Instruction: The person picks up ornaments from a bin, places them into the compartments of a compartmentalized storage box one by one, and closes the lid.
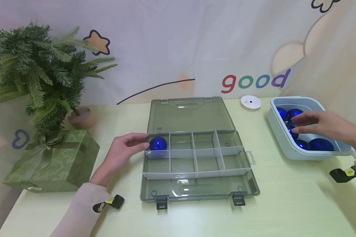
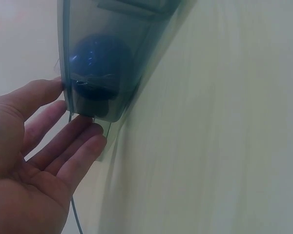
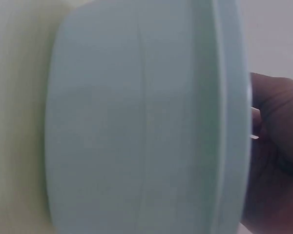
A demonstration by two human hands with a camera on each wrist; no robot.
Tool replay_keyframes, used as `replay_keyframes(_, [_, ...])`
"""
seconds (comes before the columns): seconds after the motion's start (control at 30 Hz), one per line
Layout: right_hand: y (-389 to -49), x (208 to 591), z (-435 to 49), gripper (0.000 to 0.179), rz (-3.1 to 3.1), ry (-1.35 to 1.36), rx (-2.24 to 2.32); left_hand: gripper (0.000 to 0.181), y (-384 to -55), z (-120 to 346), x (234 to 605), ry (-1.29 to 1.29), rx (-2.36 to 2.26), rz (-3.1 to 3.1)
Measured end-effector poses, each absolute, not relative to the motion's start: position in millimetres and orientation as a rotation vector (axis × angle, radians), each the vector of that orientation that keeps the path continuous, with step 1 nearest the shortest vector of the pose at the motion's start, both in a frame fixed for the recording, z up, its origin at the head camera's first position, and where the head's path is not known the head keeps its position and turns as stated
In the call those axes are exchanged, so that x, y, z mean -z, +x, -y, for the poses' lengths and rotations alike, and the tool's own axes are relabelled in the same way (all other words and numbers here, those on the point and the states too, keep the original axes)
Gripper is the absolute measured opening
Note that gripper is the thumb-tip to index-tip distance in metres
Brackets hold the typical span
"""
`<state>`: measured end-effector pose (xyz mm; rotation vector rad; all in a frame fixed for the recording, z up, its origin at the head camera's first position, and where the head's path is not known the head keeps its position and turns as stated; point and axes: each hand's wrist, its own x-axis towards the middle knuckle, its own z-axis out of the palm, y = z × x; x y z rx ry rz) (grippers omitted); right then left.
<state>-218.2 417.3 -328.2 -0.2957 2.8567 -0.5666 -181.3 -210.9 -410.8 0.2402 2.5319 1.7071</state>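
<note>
A green translucent divided box (image 1: pixel 182 198) lies with its lid (image 1: pixel 190 115) folded back. One shiny blue ball (image 1: pixel 158 144) sits in its back left compartment. My left hand (image 1: pixel 125 148) is at the box's back left corner, fingertips and thumb against or very near the outer wall, just beside the ball. In the left wrist view the ball (image 2: pixel 100 66) shows through the wall. To the right, my right hand (image 1: pixel 317 124) reaches over a light blue bin (image 1: pixel 287 144), its fingertips near the blue balls (image 1: pixel 321 144) inside. The bin's side hides most of that hand in the right wrist view.
A potted artificial fir (image 1: pixel 44 72) and a green gift box (image 1: pixel 51 161) with a ribbon stand at the left. A white disc-shaped spool (image 1: pixel 251 102) lies at the back near the bin. Behind the table hangs a printed cloth (image 1: pixel 166 42).
</note>
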Motion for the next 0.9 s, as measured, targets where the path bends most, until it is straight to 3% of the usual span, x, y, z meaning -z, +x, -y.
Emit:
replay_keyframes(0.47, [-220.3,346.0,-418.4,0.052,-2.86,-0.394,0.613,0.041,-182.8,210.5,411.3,0.244,-1.727,-2.517])
replay_keyframes(0.9, [-214.5,324.9,-425.5,0.068,-2.955,-0.182,0.672,0.04,-182.6,209.6,412.2,0.243,-1.729,-2.521])
